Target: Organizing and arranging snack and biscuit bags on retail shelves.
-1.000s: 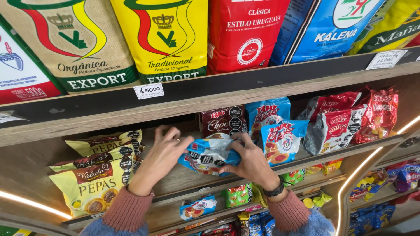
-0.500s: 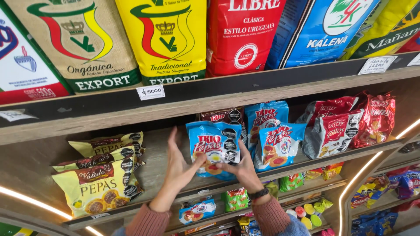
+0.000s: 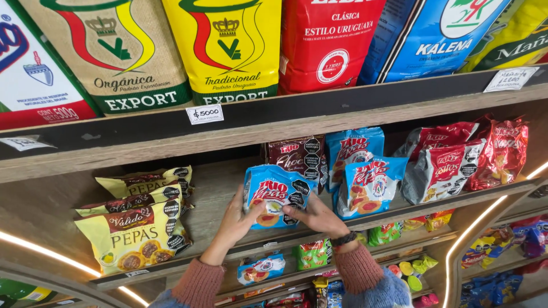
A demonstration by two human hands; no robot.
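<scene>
Blue cookie bag [image 3: 276, 196] stands upright on the wooden shelf [image 3: 228, 242], left hand [image 3: 237, 219] at seven o'clock and right hand [image 3: 317, 215] at five gripping its lower corners to steady it.

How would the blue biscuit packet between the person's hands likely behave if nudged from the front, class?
The blue biscuit packet would probably tip backward easily, since it stands upright on its narrow bottom edge on the wooden shelf. Its glossy, creased film suggests it is floppy and a little slippery. It is likely light, as the left hand and right hand steady it loosely.
</scene>
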